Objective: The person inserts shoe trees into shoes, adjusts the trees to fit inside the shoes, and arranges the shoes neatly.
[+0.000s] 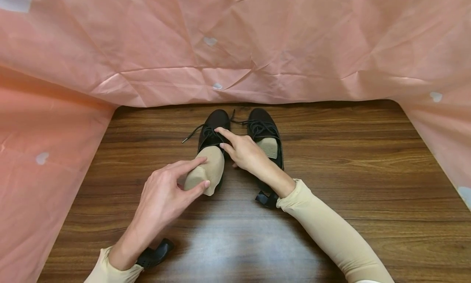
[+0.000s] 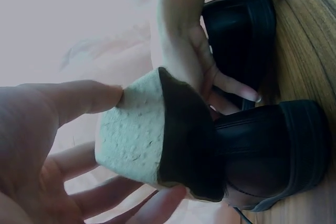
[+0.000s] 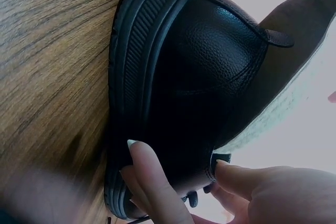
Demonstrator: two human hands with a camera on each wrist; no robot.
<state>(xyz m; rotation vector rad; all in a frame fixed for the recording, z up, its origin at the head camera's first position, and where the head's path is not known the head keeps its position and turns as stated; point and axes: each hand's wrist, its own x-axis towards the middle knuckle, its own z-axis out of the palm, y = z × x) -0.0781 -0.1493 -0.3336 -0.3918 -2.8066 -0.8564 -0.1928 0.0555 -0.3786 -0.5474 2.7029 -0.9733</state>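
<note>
On the left, a black lace-up shoe [image 1: 218, 120] stands on the wooden surface, its toe away from me. A beige moulded-pulp shoe insert [image 1: 215, 164] slants up out of its opening, front end inside the shoe. My left hand [image 1: 160, 195] pinches the raised heel end of this insert between thumb and fingers. Across from it, my right hand [image 1: 244, 151] grips the same shoe by its inner side near the laces. In the right wrist view, the thumb is at the edge of the shoe's [image 3: 220, 45] opening and the other fingers lie along its side.
Just right stands the matching black shoe [image 1: 263, 118], with another beige insert [image 1: 268, 147] inside, partly under my right forearm. Loose laces [image 1: 191, 135] trail from the shoes. Pink cloth [image 1: 235, 41] with pale hearts hangs behind and at both sides of the wooden surface [image 1: 349, 172].
</note>
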